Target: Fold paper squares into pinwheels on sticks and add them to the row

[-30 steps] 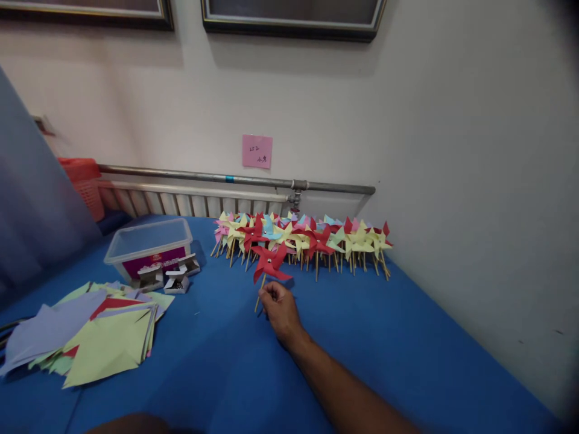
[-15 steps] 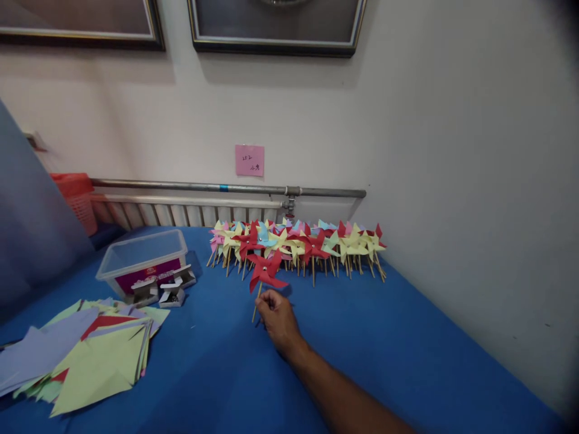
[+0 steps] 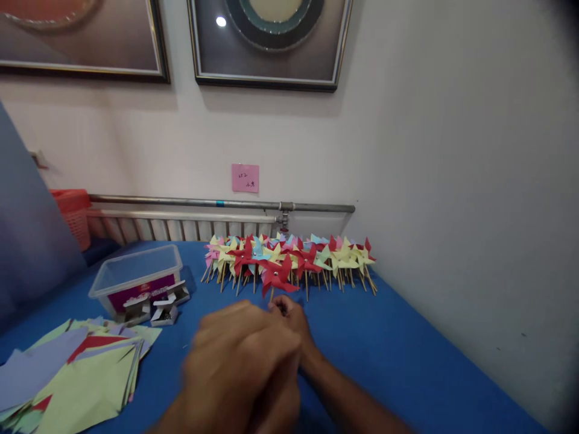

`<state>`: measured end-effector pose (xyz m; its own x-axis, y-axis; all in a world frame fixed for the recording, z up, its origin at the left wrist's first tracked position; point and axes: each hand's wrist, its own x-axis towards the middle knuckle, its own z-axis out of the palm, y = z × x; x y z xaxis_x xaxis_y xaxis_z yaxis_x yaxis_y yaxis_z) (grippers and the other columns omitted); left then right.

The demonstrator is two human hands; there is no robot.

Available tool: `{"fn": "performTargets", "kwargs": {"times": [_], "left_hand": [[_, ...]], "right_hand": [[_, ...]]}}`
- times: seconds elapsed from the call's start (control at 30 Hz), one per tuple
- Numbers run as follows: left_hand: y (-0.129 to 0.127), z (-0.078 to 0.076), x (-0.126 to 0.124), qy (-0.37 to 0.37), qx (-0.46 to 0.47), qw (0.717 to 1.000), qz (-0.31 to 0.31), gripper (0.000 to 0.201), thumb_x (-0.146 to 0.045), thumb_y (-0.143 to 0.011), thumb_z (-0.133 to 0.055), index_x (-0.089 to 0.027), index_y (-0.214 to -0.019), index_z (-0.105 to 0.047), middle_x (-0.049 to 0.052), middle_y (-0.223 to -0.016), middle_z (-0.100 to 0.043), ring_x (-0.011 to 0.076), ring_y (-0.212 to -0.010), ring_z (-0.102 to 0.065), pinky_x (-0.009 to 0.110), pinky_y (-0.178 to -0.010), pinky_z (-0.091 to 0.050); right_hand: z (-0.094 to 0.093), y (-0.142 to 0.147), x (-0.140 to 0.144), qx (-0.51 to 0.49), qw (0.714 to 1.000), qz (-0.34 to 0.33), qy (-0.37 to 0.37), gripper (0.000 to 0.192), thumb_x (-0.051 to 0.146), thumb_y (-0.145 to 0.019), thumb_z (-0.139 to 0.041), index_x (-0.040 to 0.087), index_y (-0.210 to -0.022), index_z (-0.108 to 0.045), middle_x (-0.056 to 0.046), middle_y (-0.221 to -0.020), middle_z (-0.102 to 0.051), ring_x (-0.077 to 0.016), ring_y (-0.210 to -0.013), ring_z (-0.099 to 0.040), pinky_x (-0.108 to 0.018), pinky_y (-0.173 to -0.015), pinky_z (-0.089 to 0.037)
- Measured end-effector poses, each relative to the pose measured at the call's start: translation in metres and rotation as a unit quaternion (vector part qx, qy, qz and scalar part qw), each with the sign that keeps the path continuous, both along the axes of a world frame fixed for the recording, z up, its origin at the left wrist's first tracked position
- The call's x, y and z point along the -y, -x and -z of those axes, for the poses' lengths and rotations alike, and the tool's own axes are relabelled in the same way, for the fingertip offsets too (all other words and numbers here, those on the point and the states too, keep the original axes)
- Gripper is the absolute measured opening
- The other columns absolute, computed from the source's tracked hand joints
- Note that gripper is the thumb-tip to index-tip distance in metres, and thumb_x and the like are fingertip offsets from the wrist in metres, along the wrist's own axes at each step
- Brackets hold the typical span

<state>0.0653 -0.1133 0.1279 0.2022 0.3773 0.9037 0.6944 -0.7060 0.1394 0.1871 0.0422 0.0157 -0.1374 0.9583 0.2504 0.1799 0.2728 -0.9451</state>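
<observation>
My right hand (image 3: 293,318) pinches the wooden stick of a red paper pinwheel (image 3: 277,276) and holds it upright just in front of a long row of red, yellow, blue and pink pinwheels (image 3: 316,256). That row leans along the back of the blue table (image 3: 407,361). My left hand (image 3: 244,364) is large and motion-blurred in the foreground, just left of my right wrist. Its fingers look loosely curled, and I see nothing in it.
A clear plastic tub (image 3: 136,274) stands at the back left, with small open cardboard boxes (image 3: 163,307) in front of it. A loose stack of coloured paper squares (image 3: 76,380) lies at the left. A radiator (image 3: 181,226), pipe (image 3: 217,203) and walls bound the back and right.
My right hand has carried the red pinwheel a little nearer the row. My left hand has come up into view from below. The camera has tilted up.
</observation>
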Motion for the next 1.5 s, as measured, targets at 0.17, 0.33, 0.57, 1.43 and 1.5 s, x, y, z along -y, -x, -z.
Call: {"fn": "performTargets", "kwargs": {"times": [0.17, 0.33, 0.57, 1.43, 1.5], "left_hand": [[-0.023, 0.086, -0.066, 0.093, -0.179, 0.979, 0.010, 0.014, -0.010, -0.085, -0.051, -0.020, -0.077, -0.058, 0.003, -0.066, -0.062, 0.0162, -0.053, -0.053, 0.030, -0.051, -0.038], [-0.030, 0.135, -0.086, 0.272, -0.332, 0.903, 0.004, 0.009, -0.010, -0.080, -0.058, -0.018, -0.084, -0.061, 0.006, -0.079, -0.069, 0.0160, -0.055, -0.054, 0.030, -0.054, -0.036], [-0.032, 0.127, -0.086, 0.332, -0.336, 0.881, -0.017, 0.012, -0.009, -0.083, -0.058, -0.018, -0.088, -0.064, 0.007, -0.088, -0.072, 0.0157, -0.061, -0.056, 0.030, -0.056, -0.033], [-0.028, 0.145, -0.087, 0.257, -0.305, 0.917, -0.020, 0.014, -0.007, -0.083, -0.055, -0.019, -0.080, -0.060, 0.004, -0.078, -0.068, 0.0132, -0.055, -0.051, 0.030, -0.053, -0.030], [-0.029, 0.144, -0.086, 0.262, -0.306, 0.915, -0.022, 0.014, -0.007, -0.083, -0.055, -0.019, -0.080, -0.060, 0.004, -0.078, -0.068, 0.0135, -0.055, -0.051, 0.030, -0.053, -0.030]], "right_hand": [[-0.014, -0.103, -0.033, 0.143, 0.980, 0.126, -0.050, 0.020, 0.036, -0.086, -0.053, 0.021, -0.081, -0.065, -0.001, -0.066, -0.066, -0.0200, -0.060, -0.059, -0.030, -0.060, -0.042], [-0.028, -0.195, -0.063, 0.341, 0.891, 0.297, -0.043, 0.027, 0.028, -0.092, -0.044, 0.018, -0.091, -0.069, -0.010, -0.078, -0.072, -0.0234, -0.074, -0.066, -0.030, -0.066, -0.039], [-0.025, -0.216, -0.089, 0.399, 0.856, 0.328, -0.015, 0.026, 0.024, -0.095, -0.047, 0.016, -0.097, -0.071, -0.014, -0.086, -0.075, -0.0247, -0.080, -0.068, -0.031, -0.067, -0.035], [-0.008, -0.224, -0.111, 0.423, 0.841, 0.338, -0.005, 0.029, 0.031, -0.100, -0.046, 0.017, -0.104, -0.071, -0.013, -0.093, -0.078, -0.0241, -0.086, -0.071, -0.029, -0.068, -0.038], [-0.008, -0.226, -0.114, 0.418, 0.839, 0.349, -0.002, 0.034, 0.032, -0.101, -0.043, 0.016, -0.107, -0.072, -0.014, -0.095, -0.078, -0.0253, -0.087, -0.071, -0.029, -0.068, -0.039]]}}
